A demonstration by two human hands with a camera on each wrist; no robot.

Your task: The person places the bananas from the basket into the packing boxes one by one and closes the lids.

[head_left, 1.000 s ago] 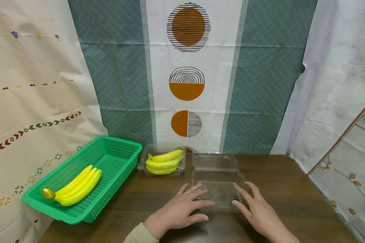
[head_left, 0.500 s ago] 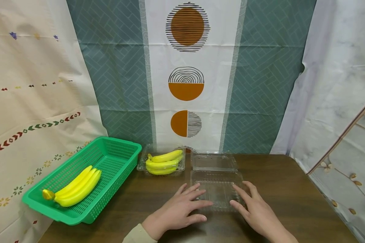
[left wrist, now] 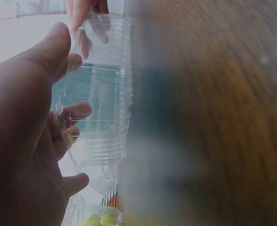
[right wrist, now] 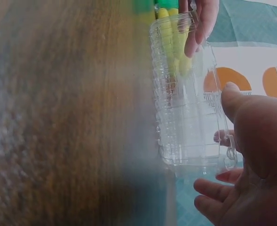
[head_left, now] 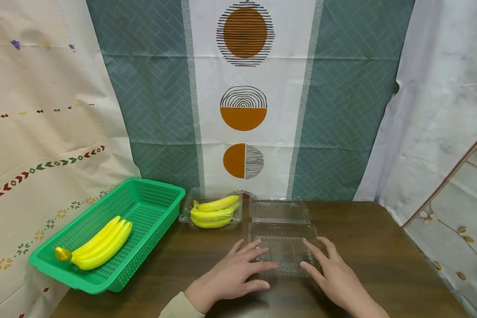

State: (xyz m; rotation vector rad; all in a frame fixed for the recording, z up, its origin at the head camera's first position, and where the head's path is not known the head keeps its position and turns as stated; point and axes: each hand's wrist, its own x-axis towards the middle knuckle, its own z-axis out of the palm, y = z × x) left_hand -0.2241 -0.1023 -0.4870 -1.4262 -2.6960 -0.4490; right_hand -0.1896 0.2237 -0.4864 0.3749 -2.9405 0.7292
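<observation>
A clear plastic clamshell container [head_left: 282, 249] lies on the table in front of me, its lid [head_left: 280, 213] folded back away from me. My left hand [head_left: 236, 276] is at the container's left side with fingers spread, its fingertips over the rim. On the opposite side my right hand [head_left: 335, 274] has relaxed, parted fingers at the right rim. In the left wrist view, the container's ribbed side [left wrist: 105, 89] shows beyond the thumb and fingers. From the right wrist, the container wall [right wrist: 185, 127] stands between both hands. Nothing shows inside it.
A green basket [head_left: 151, 214] at the left holds a bunch of bananas [head_left: 103, 245]. Behind, a lidded clear container [head_left: 185, 218] has bananas [head_left: 212, 216] inside. Patterned curtains [head_left: 159, 110] hang behind the brown table [head_left: 381, 256].
Over the last second the hands and the clamshell container have shifted very slightly left together. The basket and the bananas stay where they were.
</observation>
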